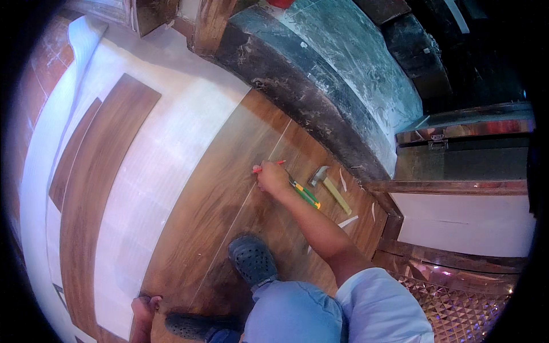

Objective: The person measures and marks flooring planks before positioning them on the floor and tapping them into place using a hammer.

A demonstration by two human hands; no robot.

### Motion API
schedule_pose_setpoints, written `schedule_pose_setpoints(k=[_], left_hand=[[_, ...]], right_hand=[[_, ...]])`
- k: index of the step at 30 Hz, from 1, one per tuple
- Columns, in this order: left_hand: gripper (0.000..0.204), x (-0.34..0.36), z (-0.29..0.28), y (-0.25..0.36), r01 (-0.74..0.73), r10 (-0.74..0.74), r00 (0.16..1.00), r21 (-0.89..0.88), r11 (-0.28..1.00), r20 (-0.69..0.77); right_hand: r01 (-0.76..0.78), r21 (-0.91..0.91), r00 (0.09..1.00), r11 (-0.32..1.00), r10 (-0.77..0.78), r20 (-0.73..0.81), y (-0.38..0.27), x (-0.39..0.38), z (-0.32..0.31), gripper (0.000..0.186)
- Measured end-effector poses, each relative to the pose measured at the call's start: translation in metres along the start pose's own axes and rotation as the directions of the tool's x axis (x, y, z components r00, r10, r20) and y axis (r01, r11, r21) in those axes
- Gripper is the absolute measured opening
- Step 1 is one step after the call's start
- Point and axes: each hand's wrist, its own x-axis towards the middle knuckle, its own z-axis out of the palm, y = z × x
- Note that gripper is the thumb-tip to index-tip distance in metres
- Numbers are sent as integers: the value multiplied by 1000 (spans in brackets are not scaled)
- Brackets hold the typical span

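My right hand (273,178) is closed around a slim red pencil (281,162), low over the wood-look floor planks (229,166) and beside a pale seam. At the lower left, my left hand (143,308) rests with curled fingers at the edge of the laid planks; whatever it grips is hidden. Just right of my right hand lies a green and yellow utility knife (306,194), partly behind the forearm. Beyond it is a claw hammer (334,191) with a pale handle.
Loose planks (106,171) lie on white underlay (166,137) at the left, with its rolled edge (57,108) beyond. A dark stone-like step (303,86) borders the floor. White offcuts (347,221) lie near the hammer. My dark clogs (251,257) stand on the planks.
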Motion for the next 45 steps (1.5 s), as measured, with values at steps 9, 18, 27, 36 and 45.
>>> schedule_pose_setpoints(k=[9, 18, 27, 36, 45], left_hand=[[55, -26, -47, 26, 67, -70, 997, 125, 990, 19], [47, -49, -41, -1, 442, -484, 869, -275, 854, -105], [52, -99, 29, 46, 325, -392, 894, -287, 901, -218], [71, -97, 59, 76, 319, -410, 847, -294, 901, -338], [62, -94, 47, 67, 352, -419, 890, -313, 882, -180]], right_hand=[[310, -265, 933, 913, -346, -101, 48, -34, 39, 21], [423, -517, 906, 744, -340, 251, -67, -68, -26, 25], [839, -524, 301, 144, -926, 227, -128, 30, -5, 38], [870, -461, 429, 172, -725, 539, -194, 44, -16, 39], [736, -235, 614, 635, -479, 627, -186, 39, -42, 47]])
